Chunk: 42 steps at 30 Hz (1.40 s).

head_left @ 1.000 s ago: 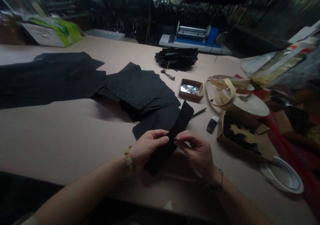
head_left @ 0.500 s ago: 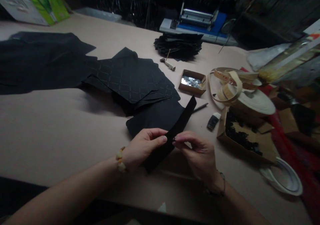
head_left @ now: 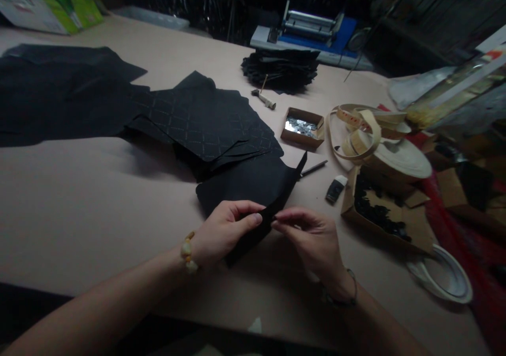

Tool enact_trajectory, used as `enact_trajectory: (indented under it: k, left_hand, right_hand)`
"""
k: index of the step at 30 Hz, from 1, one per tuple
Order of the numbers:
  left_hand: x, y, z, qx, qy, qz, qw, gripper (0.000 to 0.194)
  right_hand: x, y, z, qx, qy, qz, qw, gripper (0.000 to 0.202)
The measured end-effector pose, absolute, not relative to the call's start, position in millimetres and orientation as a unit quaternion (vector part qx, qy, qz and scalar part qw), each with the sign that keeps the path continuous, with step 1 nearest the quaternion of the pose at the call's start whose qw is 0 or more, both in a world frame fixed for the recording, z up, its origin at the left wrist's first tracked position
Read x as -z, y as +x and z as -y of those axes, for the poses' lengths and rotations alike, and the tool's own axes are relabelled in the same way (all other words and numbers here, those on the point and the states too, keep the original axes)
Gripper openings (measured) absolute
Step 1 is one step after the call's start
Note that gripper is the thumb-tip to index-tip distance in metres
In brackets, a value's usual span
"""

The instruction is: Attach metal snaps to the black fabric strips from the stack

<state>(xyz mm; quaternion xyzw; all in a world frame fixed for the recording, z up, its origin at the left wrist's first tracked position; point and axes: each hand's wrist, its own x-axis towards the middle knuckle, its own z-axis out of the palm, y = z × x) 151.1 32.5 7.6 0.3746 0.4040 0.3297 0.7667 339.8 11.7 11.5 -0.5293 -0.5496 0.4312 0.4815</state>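
My left hand [head_left: 225, 229] pinches a black fabric-like strip [head_left: 282, 200] between thumb and fingers. The strip runs diagonally, with its upper end pointing away from me. Close against its right edge, the fingertips of my right hand [head_left: 312, 237] are pinched together. A tiny dark bit shows at those fingertips, too small to name. Beneath and behind the strip lies a flat black panel [head_left: 237, 185] with rounded corners. Beyond it spread several overlapping black pieces [head_left: 209, 116] with a stitched diamond pattern. A pen-like tool [head_left: 314, 168] rests just past the strip's upper end.
Right of my hands stand an open carton of small black parts [head_left: 379, 214], a small box of shiny metal pieces [head_left: 302, 127], a tape roll [head_left: 445, 274] and coiled beige strapping [head_left: 359, 140]. An eraser-like block [head_left: 336, 189] lies nearer. A black stack [head_left: 280, 69] sits at the back.
The strip has turned more edge-on between my hands. My right fingertips have come closer against its edge. The whole view has shifted slightly.
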Motion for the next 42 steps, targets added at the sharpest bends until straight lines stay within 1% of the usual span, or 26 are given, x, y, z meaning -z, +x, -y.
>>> enact_trajectory:
  k: [6,9,10,11,12,14,15,16,17,18,19,20,23,30,36,40,42]
  left_hand:
    - [-14.7,149.5,-31.7,-0.319,0.536,-0.432,0.652,0.028]
    - [-15.7,149.4,-29.7,-0.341,0.631,-0.448,0.534,0.02]
    - [-15.0,149.1,-29.0,-0.355,0.666,-0.442,0.485,0.016]
    - [-14.0,148.5,-28.1,-0.37,0.702,-0.426,0.435,0.012]
    - [-12.9,147.8,-27.2,-0.384,0.734,-0.405,0.387,0.011]
    - [-11.3,146.1,-24.9,-0.411,0.785,-0.362,0.291,0.014]
    - [-11.2,145.4,-23.7,-0.418,0.805,-0.342,0.246,0.016]
    - [-11.6,144.7,-22.5,-0.421,0.822,-0.325,0.206,0.016]
    - [-12.3,144.0,-21.4,-0.419,0.836,-0.309,0.17,0.017]
    - [-13.3,143.4,-20.4,-0.415,0.85,-0.294,0.139,0.018]
    - [-14.4,142.7,-19.7,-0.41,0.861,-0.278,0.113,0.02]
    - [-15.4,142.0,-19.2,-0.407,0.869,-0.265,0.092,0.021]
    - [-17.0,139.3,-18.9,-0.415,0.876,-0.236,0.063,0.022]
    - [-17.1,135.9,-20.1,-0.431,0.873,-0.219,0.066,0.016]
    - [-15.0,138.0,-21.8,-0.412,0.888,-0.204,0.007,0.014]
    - [-10.7,137.4,-22.5,-0.416,0.885,-0.208,0.033,0.012]
    - [-9.6,136.8,-23.4,-0.415,0.881,-0.221,0.045,0.015]
  right_hand:
    - [-13.8,339.8,-16.3,-0.499,-0.566,0.488,0.439,0.018]
    - [-8.4,341.3,-18.0,-0.501,-0.549,0.52,0.42,0.02]
    - [-7.0,342.2,-18.3,-0.48,-0.537,0.547,0.427,0.019]
    - [-6.5,343.4,-18.4,-0.437,-0.523,0.581,0.444,0.019]
    - [-7.2,344.9,-18.3,-0.367,-0.51,0.622,0.467,0.025]
    - [-12.1,348.9,-17.4,-0.165,-0.479,0.706,0.494,0.047]
    - [-15.8,351.2,-16.6,-0.056,-0.46,0.743,0.482,0.054]
    - [-19.8,353.7,-15.8,0.032,-0.438,0.776,0.453,0.052]
    - [-23.6,356.0,-15.1,0.089,-0.412,0.806,0.416,0.042]
    - [-26.8,358.0,-14.5,0.113,-0.386,0.832,0.382,0.03]
    - [-29.2,359.7,-14.3,0.11,-0.365,0.852,0.359,0.023]
    - [-30.8,360.8,-14.2,0.088,-0.35,0.866,0.345,0.02]
    - [-32.6,361.7,-14.5,0.027,-0.331,0.877,0.346,0.02]
    - [-36.1,361.8,-11.6,0.035,-0.307,0.879,0.364,0.019]
    - [-34.9,362.4,-9.2,-0.001,-0.317,0.873,0.371,0.021]
    - [-34.7,362.2,-8.5,-0.015,-0.317,0.873,0.371,0.022]
    - [-34.7,363.1,-8.9,-0.012,-0.314,0.873,0.373,0.022]
